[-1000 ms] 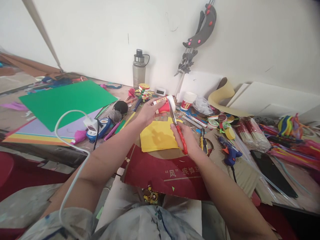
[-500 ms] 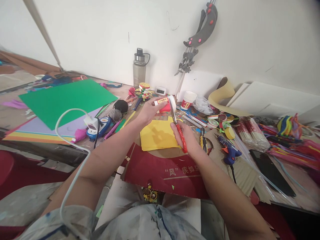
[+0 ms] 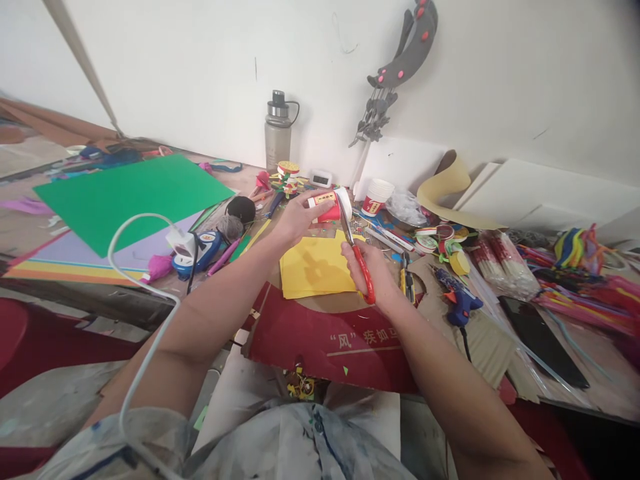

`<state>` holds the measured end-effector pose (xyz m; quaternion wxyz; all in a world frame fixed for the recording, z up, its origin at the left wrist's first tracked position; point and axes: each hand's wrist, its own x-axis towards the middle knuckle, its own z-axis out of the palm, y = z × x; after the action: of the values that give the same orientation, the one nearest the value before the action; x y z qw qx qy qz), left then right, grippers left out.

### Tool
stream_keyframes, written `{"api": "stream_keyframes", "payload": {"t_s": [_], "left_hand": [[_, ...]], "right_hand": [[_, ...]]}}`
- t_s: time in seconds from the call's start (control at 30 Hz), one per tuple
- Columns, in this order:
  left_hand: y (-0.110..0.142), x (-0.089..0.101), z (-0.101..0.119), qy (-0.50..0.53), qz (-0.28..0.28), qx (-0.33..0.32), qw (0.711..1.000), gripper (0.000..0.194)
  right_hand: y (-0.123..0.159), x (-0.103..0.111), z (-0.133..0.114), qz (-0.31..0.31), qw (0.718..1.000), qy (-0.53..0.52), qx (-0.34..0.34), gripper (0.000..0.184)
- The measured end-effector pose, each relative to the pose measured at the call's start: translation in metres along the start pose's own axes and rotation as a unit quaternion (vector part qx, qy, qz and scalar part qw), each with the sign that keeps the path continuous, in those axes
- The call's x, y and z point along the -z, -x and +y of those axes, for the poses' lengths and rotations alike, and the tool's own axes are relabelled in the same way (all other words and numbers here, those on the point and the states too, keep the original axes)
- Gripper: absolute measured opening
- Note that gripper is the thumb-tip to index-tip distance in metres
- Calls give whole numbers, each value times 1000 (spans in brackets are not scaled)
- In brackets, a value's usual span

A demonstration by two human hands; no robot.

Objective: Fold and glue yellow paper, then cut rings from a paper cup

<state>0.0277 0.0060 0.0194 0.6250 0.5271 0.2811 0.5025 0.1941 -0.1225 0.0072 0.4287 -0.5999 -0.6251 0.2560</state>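
Note:
My left hand (image 3: 299,217) is closed around a red and white paper cup (image 3: 326,207), which lies on its side in the air with its open end to the right. In my right hand (image 3: 374,270) is a pair of scissors (image 3: 364,270) with red handles. Their blades point up and away from me and meet the cup's rim; whether they have cut into it I cannot tell. Below both hands lies a stack of yellow paper (image 3: 317,270) on a cardboard sheet. A dark red board (image 3: 320,340) with white lettering is nearest my body.
Behind stand a grey bottle (image 3: 278,137) and more paper cups (image 3: 377,197). Green paper (image 3: 135,193) and a white cable (image 3: 150,360) are at left. A utility knife (image 3: 407,280), a blue glue gun (image 3: 461,303), a black phone (image 3: 543,340) and pipe cleaners (image 3: 590,303) spread rightward.
The view has shifted very slightly. Both hands, the cup and the scissors keep nearly the same position, with the blades still at the cup's rim.

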Motion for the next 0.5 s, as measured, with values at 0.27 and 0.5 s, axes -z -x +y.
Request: {"api": "stream_keyframes", "payload": {"t_s": [0.27, 0.5], "left_hand": [[3, -2, 1, 20, 0, -12, 1000, 48], [-9, 11, 4, 85, 89, 139, 983, 67]], "right_hand": [[1, -1, 5, -3, 1000, -11, -8, 57], [-9, -6, 14, -25, 1000, -7, -5, 60]]}}
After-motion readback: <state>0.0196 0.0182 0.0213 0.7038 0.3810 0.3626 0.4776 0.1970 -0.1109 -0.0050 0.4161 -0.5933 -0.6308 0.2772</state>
